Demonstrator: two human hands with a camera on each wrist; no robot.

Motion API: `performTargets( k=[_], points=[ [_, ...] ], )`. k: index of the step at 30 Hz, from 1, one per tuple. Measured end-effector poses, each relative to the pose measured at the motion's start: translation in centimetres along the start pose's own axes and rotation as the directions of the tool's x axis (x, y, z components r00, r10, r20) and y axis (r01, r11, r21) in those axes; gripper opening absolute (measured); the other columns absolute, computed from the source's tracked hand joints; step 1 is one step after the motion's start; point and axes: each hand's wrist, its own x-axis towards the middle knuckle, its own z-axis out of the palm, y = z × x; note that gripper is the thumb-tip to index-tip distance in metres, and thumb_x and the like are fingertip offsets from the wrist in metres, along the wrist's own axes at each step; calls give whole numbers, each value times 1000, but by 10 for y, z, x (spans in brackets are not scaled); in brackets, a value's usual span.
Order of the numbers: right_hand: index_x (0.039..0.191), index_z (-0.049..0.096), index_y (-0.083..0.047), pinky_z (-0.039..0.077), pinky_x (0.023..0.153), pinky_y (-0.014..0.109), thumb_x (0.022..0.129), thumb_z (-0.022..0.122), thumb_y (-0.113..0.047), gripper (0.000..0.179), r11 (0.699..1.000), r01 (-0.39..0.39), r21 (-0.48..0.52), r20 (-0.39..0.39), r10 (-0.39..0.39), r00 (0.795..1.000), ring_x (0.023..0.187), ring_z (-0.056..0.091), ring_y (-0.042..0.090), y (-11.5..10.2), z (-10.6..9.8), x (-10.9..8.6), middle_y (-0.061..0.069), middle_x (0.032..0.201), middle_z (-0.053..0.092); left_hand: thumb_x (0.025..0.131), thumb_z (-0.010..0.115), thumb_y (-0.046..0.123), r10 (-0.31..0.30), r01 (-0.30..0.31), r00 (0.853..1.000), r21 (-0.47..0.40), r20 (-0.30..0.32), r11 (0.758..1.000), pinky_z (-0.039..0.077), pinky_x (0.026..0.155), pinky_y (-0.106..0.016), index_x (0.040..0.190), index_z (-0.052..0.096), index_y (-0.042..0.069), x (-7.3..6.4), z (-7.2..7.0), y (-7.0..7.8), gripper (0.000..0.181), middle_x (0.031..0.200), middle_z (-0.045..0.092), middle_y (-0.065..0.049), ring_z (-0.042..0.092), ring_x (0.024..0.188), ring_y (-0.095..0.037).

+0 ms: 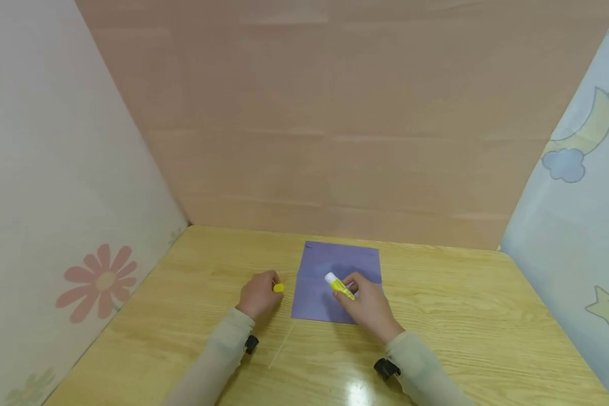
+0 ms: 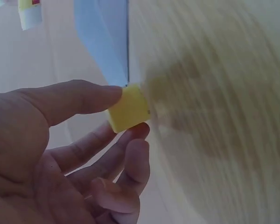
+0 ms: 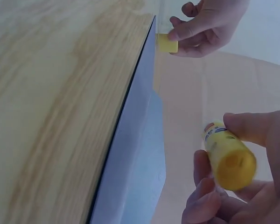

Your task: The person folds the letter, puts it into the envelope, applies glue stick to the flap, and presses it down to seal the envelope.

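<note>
My right hand (image 1: 373, 307) holds a yellow glue stick (image 1: 341, 286) above a purple envelope (image 1: 314, 301), its white end pointing up and left in the head view. In the right wrist view the round yellow base of the glue stick (image 3: 235, 170) faces the camera. Left of the envelope, my left hand (image 1: 257, 298) pinches a yellow cap (image 1: 278, 288) between thumb and fingers, at the tabletop. The left wrist view shows the cap (image 2: 129, 109) close up; I cannot tell whether it touches the table.
The wooden table (image 1: 451, 316) carries the envelope near its middle. A tan backdrop (image 1: 335, 124) rises behind it. Patterned white panels flank it, with a red flower (image 1: 104, 281) on the left and a moon (image 1: 599, 121) on the right.
</note>
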Motion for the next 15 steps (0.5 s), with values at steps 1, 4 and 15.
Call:
performTargets(
  k=[1, 4, 15],
  points=[
    [102, 68, -14, 44, 61, 30, 86, 78, -33, 26, 1000, -2, 1, -4, 2, 1000, 72, 55, 14, 0, 0, 1, 5, 94, 68, 81, 74, 7, -2, 2, 1000, 8, 3, 1000, 42, 53, -30, 97, 67, 4, 0, 0, -1, 18, 81, 66, -4, 55, 66, -16],
    [100, 70, -14, 44, 60, 30, 85, 79, -33, 25, 1000, 0, 11, -9, 0, 1000, 70, 53, 14, 1, 1, 5, 3, 94, 69, 81, 73, 7, -2, 1, 1000, 14, 11, 1000, 42, 53, -31, 97, 67, 5, 1, 1, -3, 17, 82, 67, -5, 55, 66, -16],
    [98, 67, -12, 44, 56, 31, 81, 83, -24, 26, 996, 17, 88, -17, -16, 1000, 67, 51, 17, -9, 7, 24, 1, 85, 63, 84, 76, 15, 78, -74, 996, 68, -49, 995, 52, 68, -43, 115, 66, -1, -11, 3, 10, 37, 109, 61, -20, 54, 98, -36]
  ],
)
